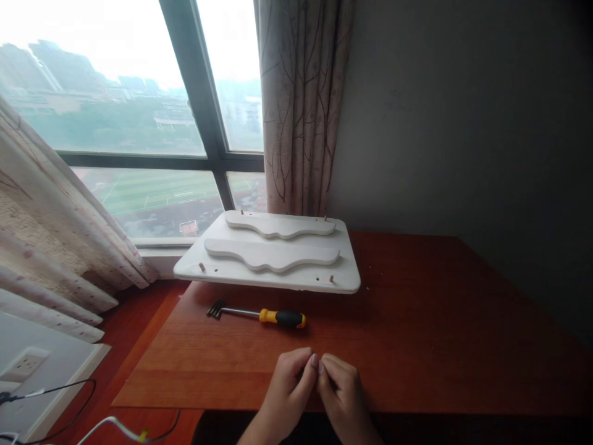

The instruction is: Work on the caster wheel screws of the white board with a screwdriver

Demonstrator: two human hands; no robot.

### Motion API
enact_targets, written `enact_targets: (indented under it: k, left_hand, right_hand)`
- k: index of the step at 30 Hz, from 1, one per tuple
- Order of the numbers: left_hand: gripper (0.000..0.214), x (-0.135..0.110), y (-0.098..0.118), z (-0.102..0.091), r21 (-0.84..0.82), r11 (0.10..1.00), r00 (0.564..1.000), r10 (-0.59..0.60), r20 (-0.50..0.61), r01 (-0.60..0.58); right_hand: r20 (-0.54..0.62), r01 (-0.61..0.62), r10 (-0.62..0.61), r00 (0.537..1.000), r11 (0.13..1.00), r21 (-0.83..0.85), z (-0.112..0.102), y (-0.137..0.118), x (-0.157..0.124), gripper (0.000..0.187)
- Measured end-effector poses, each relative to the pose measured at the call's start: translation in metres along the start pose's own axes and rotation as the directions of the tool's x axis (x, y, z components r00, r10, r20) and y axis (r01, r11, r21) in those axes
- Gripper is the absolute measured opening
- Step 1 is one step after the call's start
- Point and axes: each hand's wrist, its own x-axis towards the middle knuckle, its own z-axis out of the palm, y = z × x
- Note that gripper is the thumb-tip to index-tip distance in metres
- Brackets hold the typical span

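Note:
My left hand (295,380) and my right hand (341,386) rest together at the table's front edge, both closed, thumb tips touching. No object shows in either one. Beyond them lies a screwdriver (282,318) with a yellow and black handle, its shaft pointing left. Several dark screws (215,308) lie bunched at its tip. Farther back is a white board (189,267) with rounded corners, with wooden dowels (331,279) standing up near its corners. Two wavy-edged white pieces, a nearer one (273,254) and a farther one (281,225), lie flat on the board.
The reddish-brown wooden table (445,334) runs off to the right along a grey wall (430,123). A window (139,111) and curtains (301,105) stand behind and to the left. Cables (111,420) and a wall socket (25,366) are at the lower left.

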Motion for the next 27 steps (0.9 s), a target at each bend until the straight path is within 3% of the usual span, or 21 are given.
enact_targets:
  k: [14,27]
  left_hand:
    - [0.05,-0.0012,0.0019,0.0011,0.031,0.999,0.998,0.017,-0.059,-0.015]
    - [0.051,0.0004,0.0054,-0.0001,-0.014,1.0,1.0,-0.009,-0.021,0.009]
  right_hand:
    - [0.007,-0.002,0.002,1.0,1.0,-0.016,0.0008,0.0017,-0.0008,0.039]
    - [0.007,-0.002,0.002,1.0,1.0,-0.002,-0.0011,-0.0006,-0.0004,0.038]
